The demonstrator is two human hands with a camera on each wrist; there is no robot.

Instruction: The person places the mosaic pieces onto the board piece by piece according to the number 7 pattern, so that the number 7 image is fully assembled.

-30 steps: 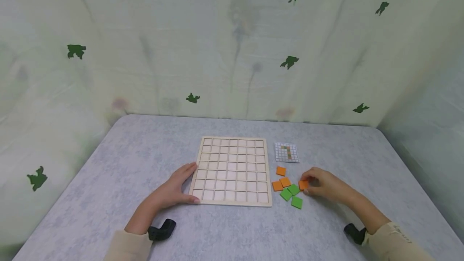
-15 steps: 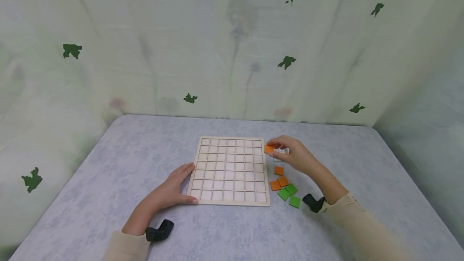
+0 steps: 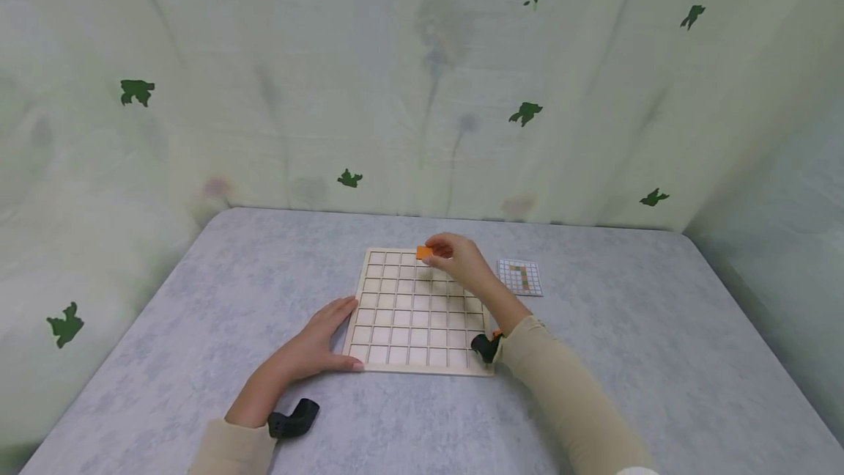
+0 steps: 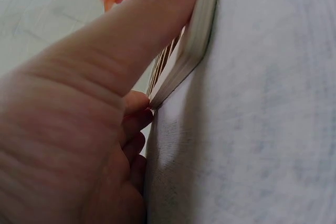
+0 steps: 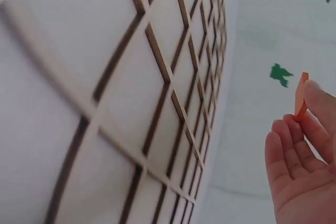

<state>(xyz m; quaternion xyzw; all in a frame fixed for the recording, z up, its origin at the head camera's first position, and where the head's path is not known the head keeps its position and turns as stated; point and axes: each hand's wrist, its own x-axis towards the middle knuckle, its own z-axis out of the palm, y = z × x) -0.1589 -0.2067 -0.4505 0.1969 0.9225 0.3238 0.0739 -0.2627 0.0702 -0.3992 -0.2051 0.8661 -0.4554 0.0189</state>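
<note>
A square wooden grid board (image 3: 402, 317) lies on the table. My left hand (image 3: 315, 343) rests at its near left corner, the fingers along the left edge and the thumb at the front edge. Between thumb and fingertips, my right hand (image 3: 461, 264) pinches a thin orange square tile (image 3: 423, 253) over the board's far edge. In the right wrist view that tile (image 5: 301, 97) is tilted and apart from the grid (image 5: 157, 93). The left wrist view has my left thumb (image 4: 121, 40) lying against the board's edge (image 4: 197, 35).
A small pattern card (image 3: 520, 277) with a gridded orange and green figure lies right of the board. My right sleeve (image 3: 560, 380) hides most of the loose tiles; one orange bit (image 3: 497, 333) peeks out. Black cameras sit on both wrists. A printed cloth hangs behind the table.
My right hand has carried the orange tile from the loose pile, past the card, leftward to above the board's far edge. The left hand has stayed at the board.
</note>
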